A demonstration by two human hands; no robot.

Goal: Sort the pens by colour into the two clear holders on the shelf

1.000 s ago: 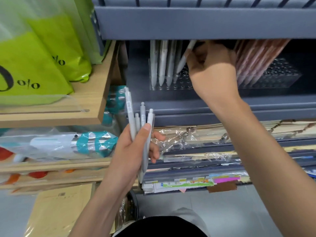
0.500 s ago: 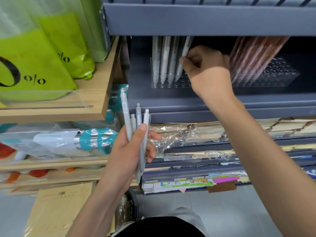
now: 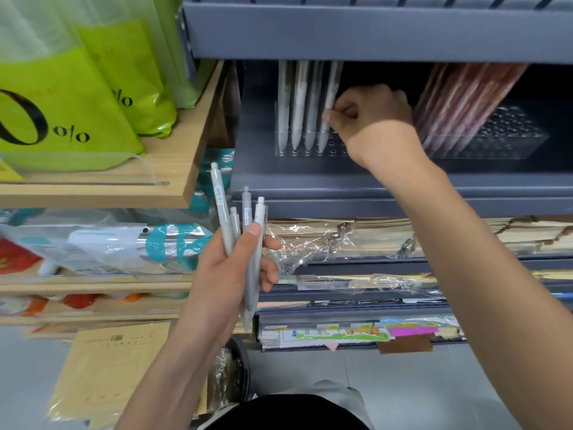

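My left hand [image 3: 231,274] grips a bunch of several grey pens [image 3: 245,231], their clicker ends pointing up, below the grey shelf. My right hand [image 3: 369,119] reaches into the shelf and pinches a grey pen [image 3: 328,110] that stands tip down in the left clear holder [image 3: 297,148]. Three more grey pens [image 3: 296,107] stand to its left in that holder. The right clear holder [image 3: 496,144] carries a leaning row of reddish-brown pens [image 3: 459,100]. My right hand hides the middle part of the left holder.
The upper grey shelf lip [image 3: 372,29] hangs low over the pen tops. Green bags [image 3: 62,97] sit on a wooden shelf [image 3: 173,181] at left. Plastic-wrapped paper stacks [image 3: 341,240] and folders [image 3: 341,330] fill the shelves below. A brown envelope [image 3: 108,361] lies at lower left.
My right hand has come down with its grey pen, which went from tilted to upright and seated in the left holder beside the others. The left hand with its bunch barely moved.
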